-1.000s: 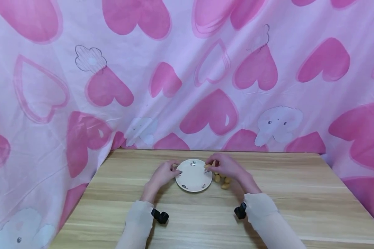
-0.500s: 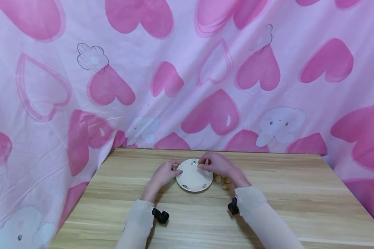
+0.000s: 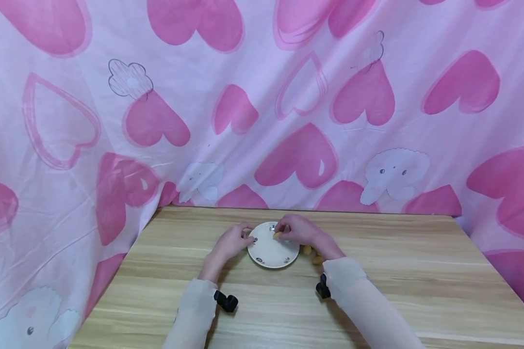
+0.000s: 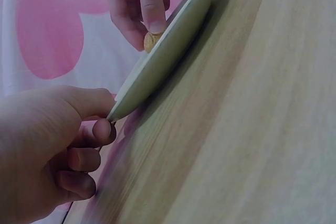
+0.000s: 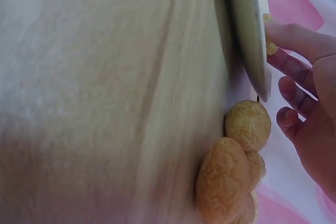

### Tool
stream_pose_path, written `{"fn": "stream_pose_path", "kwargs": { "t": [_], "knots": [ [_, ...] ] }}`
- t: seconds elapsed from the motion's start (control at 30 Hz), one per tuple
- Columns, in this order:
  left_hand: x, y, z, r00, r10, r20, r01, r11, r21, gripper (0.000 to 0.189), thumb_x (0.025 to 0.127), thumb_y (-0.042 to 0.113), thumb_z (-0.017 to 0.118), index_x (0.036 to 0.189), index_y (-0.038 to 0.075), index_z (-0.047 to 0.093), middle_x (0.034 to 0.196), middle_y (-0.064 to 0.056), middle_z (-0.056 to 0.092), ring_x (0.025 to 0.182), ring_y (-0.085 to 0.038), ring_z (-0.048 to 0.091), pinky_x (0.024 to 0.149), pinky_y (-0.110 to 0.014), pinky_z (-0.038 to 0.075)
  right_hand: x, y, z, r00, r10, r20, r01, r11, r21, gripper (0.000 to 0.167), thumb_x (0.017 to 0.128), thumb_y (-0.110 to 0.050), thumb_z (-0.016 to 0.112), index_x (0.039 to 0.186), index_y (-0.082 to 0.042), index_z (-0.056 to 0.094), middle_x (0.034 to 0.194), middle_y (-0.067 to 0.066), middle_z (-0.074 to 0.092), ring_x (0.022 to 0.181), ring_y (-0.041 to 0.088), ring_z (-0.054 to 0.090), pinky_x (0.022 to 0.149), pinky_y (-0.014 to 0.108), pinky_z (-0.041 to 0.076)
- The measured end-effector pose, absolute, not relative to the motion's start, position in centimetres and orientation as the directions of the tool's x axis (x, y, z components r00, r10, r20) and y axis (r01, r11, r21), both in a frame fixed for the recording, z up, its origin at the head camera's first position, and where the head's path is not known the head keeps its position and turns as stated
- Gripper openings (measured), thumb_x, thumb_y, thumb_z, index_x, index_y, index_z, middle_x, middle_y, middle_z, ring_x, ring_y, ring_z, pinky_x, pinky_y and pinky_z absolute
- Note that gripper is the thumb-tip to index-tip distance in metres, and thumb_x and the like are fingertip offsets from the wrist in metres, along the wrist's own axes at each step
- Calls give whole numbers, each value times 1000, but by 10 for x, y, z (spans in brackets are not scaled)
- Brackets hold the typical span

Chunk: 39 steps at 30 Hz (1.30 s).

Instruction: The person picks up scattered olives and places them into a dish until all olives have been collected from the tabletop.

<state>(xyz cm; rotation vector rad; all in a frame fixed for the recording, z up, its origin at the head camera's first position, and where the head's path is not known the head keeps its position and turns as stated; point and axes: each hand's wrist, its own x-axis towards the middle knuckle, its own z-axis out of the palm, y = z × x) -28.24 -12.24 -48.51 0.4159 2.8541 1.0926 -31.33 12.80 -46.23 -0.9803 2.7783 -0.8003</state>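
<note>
A white plate (image 3: 272, 254) with small printed motifs lies on the wooden table. My left hand (image 3: 230, 242) pinches its left rim, thumb on top and a finger beneath, as the left wrist view shows. Over the plate's upper part, my right hand (image 3: 302, 230) pinches a small tan, wrinkled, rounded piece (image 4: 151, 41) between thumb and fingers. It is low at the plate's surface; whether it touches cannot be told. Several similar pieces, including a brown oval piece (image 5: 223, 179) and a rounder piece (image 5: 248, 125), lie heaped right of the plate, partly hidden by my right arm in the head view.
The wooden table (image 3: 270, 310) extends around the plate. Behind it and at the sides hangs a pink cloth (image 3: 192, 121) with hearts. A small black camera (image 3: 226, 301) sits on my left sleeve and another black camera (image 3: 322, 287) on my right.
My right hand has carried the small tan piece leftward from the plate's right edge to over its upper middle. My left hand keeps its hold on the rim.
</note>
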Motion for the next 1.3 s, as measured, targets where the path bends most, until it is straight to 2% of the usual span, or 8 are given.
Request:
{"fn": "stream_pose_path", "kwargs": {
  "t": [0.17,0.4,0.67,0.87,0.97,1.17,1.3],
  "knots": [
    [-282,-123,-484,-962,270,39,228,716,660,41,90,20,67,130,13,63,82,0,65,69,-14,55,64,-31,45,-314,126,-463,-791,-606,81,-558,662,-500,11,87,-18,76,98,-16,77,97,-2,70,90,12,62,83,31,52],
    [-283,-124,-483,-964,264,42,228,731,643,41,90,22,67,130,14,62,81,1,65,68,-13,55,63,-31,45,-312,126,-459,-810,-580,87,-544,687,-482,15,88,-22,76,102,-18,76,102,-3,70,97,13,62,91,35,51],
    [-281,-122,-484,-966,256,32,216,737,641,39,91,24,67,130,17,62,93,-2,70,81,-14,61,76,-37,49,-300,140,-456,-794,-596,119,-566,654,-503,12,91,-17,70,101,-17,77,97,-5,69,87,13,59,79,31,50],
    [-280,-120,-487,-964,263,41,229,741,631,38,91,24,67,129,16,63,86,1,67,75,-13,56,72,-35,46,-291,155,-458,-807,-577,128,-548,649,-528,15,93,-17,67,105,-14,76,97,-4,66,80,10,54,74,27,47],
    [-281,-120,-487,-965,261,40,226,742,631,38,92,24,66,129,16,63,89,0,68,79,-14,59,75,-37,48,-287,161,-458,-816,-564,129,-537,656,-531,15,93,-17,67,106,-14,75,98,-4,66,81,10,54,75,28,48],
    [-281,-121,-487,-969,246,32,210,745,633,38,93,26,66,130,18,62,106,-8,73,97,-21,67,89,-46,50,-281,170,-456,-845,-527,93,-484,679,-551,16,94,-21,67,107,-17,75,102,-7,68,86,10,56,79,30,49],
    [-281,-121,-488,-968,251,18,205,743,638,39,92,26,66,131,18,62,104,-7,73,92,-18,67,86,-45,51,-277,175,-453,-854,-515,74,-463,688,-558,15,94,-21,68,106,-20,75,102,-8,67,85,11,55,76,30,48]
  ]
}}
